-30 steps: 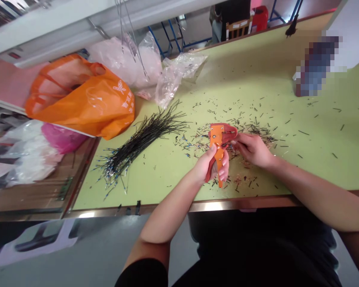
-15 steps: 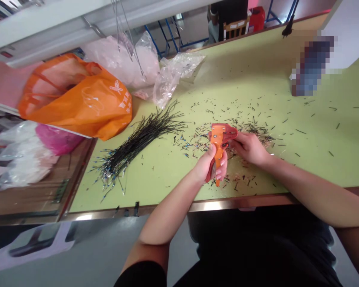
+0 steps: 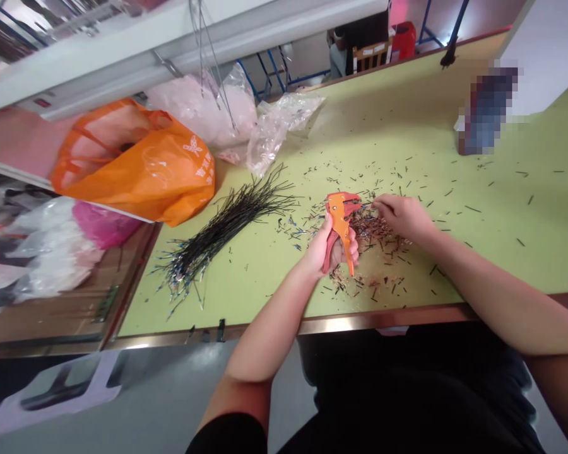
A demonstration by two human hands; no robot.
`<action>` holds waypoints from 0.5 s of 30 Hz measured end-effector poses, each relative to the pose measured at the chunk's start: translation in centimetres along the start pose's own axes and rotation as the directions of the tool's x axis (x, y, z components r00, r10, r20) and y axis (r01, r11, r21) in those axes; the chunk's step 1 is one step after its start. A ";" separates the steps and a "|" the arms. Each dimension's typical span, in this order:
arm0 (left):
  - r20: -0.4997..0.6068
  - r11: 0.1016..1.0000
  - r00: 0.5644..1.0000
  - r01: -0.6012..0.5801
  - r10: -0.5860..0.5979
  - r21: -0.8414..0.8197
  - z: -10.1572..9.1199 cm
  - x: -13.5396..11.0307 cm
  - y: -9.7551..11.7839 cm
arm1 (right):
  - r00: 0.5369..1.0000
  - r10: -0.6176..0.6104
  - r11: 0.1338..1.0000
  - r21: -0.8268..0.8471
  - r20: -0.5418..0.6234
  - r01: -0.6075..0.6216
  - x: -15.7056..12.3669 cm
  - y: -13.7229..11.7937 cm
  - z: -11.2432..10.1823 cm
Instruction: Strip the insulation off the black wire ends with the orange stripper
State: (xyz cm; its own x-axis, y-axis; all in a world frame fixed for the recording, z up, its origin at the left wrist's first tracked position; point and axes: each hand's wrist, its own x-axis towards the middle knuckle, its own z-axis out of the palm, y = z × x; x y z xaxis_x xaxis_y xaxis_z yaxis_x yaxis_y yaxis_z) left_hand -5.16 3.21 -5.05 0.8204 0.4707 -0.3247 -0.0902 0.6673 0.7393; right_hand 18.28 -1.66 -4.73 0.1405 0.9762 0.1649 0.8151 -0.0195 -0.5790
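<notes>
My left hand (image 3: 322, 247) is wrapped round the handles of an orange and red wire stripper (image 3: 339, 214), held upright with its jaws pointing right. The handles stand apart. Just right of the jaws, my right hand (image 3: 404, 217) has thumb and forefinger pinched on a thin dark wire (image 3: 368, 203), of which only a short bit shows. Whether its tip lies inside the jaws, I cannot tell. Under both hands spreads a heap of short wire offcuts (image 3: 383, 232), black and copper-coloured. To the left lies a bundle of long black wires (image 3: 224, 227) with blue and silvery ends.
An orange bag (image 3: 161, 173) and clear plastic bags (image 3: 274, 129) stand at the back left of the green table (image 3: 246, 284). More plastic bags lie on a lower shelf at left. A white panel (image 3: 549, 57) rises at right. Beyond the table sits a person (image 3: 362, 31).
My right hand has drawn slightly right, away from the stripper's jaws, with the wire between. The stripper's handles have spread apart and the tool has tilted a little. The view has shifted slightly.
</notes>
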 end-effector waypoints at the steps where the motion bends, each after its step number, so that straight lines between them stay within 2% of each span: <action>1: -0.038 0.998 0.999 -0.015 0.018 0.064 -0.2 -0.1 0.0 | 1.000 0.005 1.000 0.014 -0.016 -0.005 0.0 0.2 -0.4; 3: -0.142 0.961 0.984 -0.063 0.105 0.270 -0.5 -0.5 0.1 | 0.998 -0.005 0.999 0.041 -0.065 0.007 0.0 0.3 -1.0; 4: -0.197 0.913 0.964 -0.087 0.178 0.399 -0.6 -0.8 0.2 | 0.995 -0.022 0.998 0.052 -0.097 0.027 0.0 0.3 -1.1; 6: -0.277 0.771 0.893 -0.111 0.355 0.627 -0.7 -1.5 0.5 | 0.984 -0.074 0.994 0.069 -0.160 0.086 -0.2 0.3 -1.3; 8: -0.301 0.665 0.831 -0.107 0.469 0.739 -0.6 -2.0 0.8 | 0.974 -0.128 0.985 0.089 -0.189 0.146 -0.3 0.1 -1.2; 9: -0.300 0.659 0.826 -0.110 0.476 0.744 -0.6 -2.1 0.9 | 0.969 -0.151 0.980 0.100 -0.194 0.173 -0.4 -0.1 -1.1; 10: -0.290 0.684 0.843 -0.120 0.453 0.720 -0.5 -2.1 1.0 | 0.966 -0.170 0.975 0.112 -0.195 0.194 -0.5 -0.3 -1.0; 13: -0.214 0.838 0.936 -0.129 0.279 0.530 -0.4 -1.9 0.9 | 0.961 -0.197 0.962 0.151 -0.196 0.228 -0.8 -0.8 -0.8; 15: -0.152 0.915 0.972 -0.105 0.177 0.390 -0.4 -1.6 0.7 | 0.960 -0.204 0.956 0.173 -0.191 0.237 -1.0 -1.1 -0.6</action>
State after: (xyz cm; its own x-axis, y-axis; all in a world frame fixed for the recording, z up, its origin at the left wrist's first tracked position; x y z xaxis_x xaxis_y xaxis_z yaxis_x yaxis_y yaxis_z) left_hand -6.81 3.13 -4.28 0.6956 0.6638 -0.2748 0.0510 0.3359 0.9405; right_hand 17.56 -2.76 -3.76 0.0759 0.9002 0.4287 0.7152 0.2505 -0.6525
